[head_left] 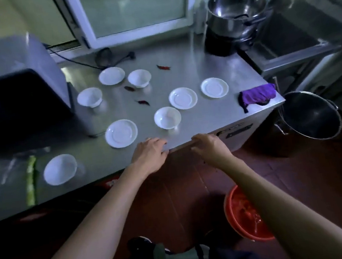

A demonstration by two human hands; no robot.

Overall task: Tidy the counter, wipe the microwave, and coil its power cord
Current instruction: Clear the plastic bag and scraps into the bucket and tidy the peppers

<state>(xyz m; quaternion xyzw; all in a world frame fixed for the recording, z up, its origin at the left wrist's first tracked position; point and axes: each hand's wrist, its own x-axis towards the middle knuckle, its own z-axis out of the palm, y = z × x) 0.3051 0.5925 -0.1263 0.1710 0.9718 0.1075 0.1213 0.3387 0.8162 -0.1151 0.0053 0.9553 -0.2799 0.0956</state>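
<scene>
A silver microwave with a dark door stands at the left of the steel counter. Its black power cord runs behind it to a loose coil and plug by the window. Several white saucers, one, and small white bowls, one, are scattered on the counter with three dried red chillies. A purple cloth lies at the right edge. My left hand rests on the counter's front edge, fingers relaxed. My right hand hovers at the same edge, fingers loosely curled, holding nothing.
A green vegetable stalk lies at the front left. A steel pot sits on a burner at the back right. A large steel pot and an orange bucket stand on the floor to the right.
</scene>
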